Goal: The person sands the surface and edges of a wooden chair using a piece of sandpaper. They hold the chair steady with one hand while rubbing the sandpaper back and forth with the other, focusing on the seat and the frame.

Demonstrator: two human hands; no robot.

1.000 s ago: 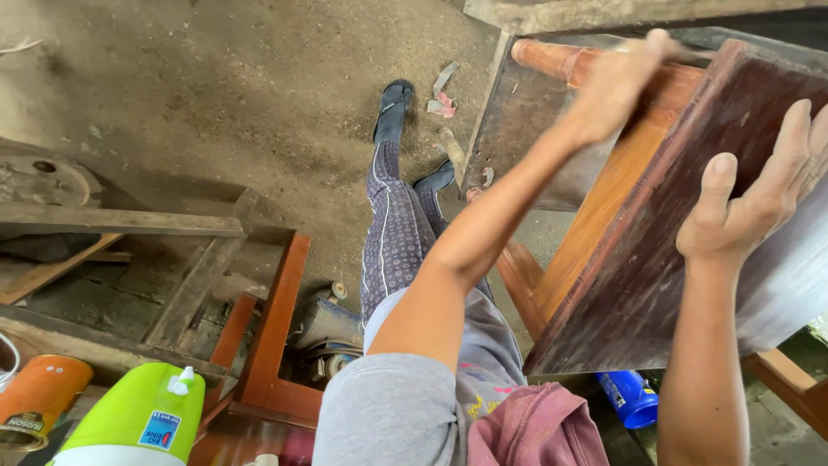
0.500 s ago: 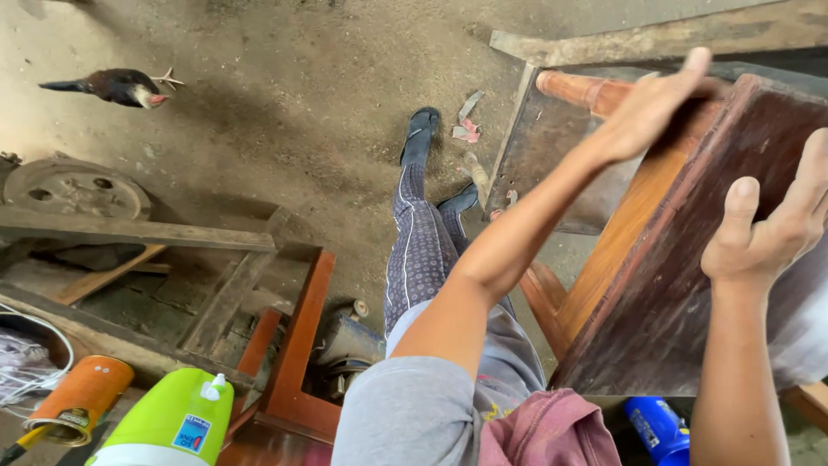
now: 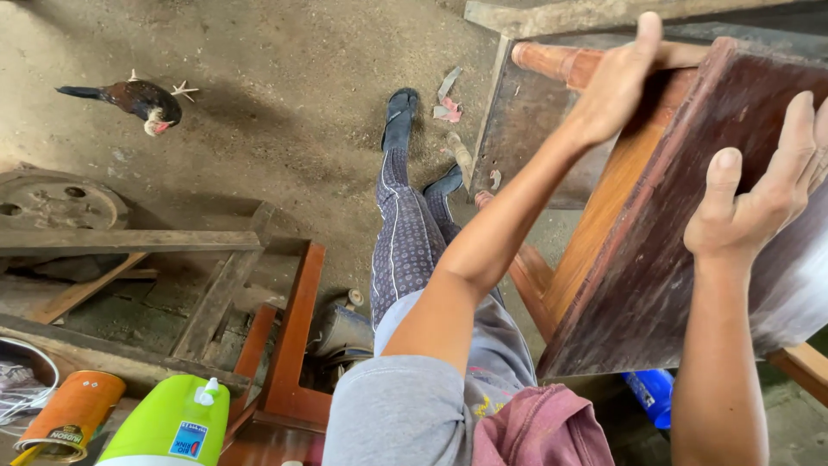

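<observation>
Head view: both hands on a dark wooden table (image 3: 690,242), tipped up on edge in front of the seated legs. Left hand (image 3: 614,86) curled over the upper edge by a turned orange leg (image 3: 561,62), gripping it. Right hand (image 3: 755,194) spread open, palm flat against the tabletop (no wrap-around). Off on the dirt floor, a chicken (image 3: 142,99); bottom left, a lime green jug (image 3: 168,423) beside an orange can (image 3: 73,412).

Left arm: stretched up and forward, elbow nearly straight, grey sleeve at the shoulder
Left hand (image 3: 614,86): raised, fingers together and curled over, thumb pointing up
Right arm: forearm upright, bare
Right hand (image 3: 755,194): palm facing away, fingers spread and pressed flat, thumb out to the side
Legs: stretched forward, patterned trousers
</observation>
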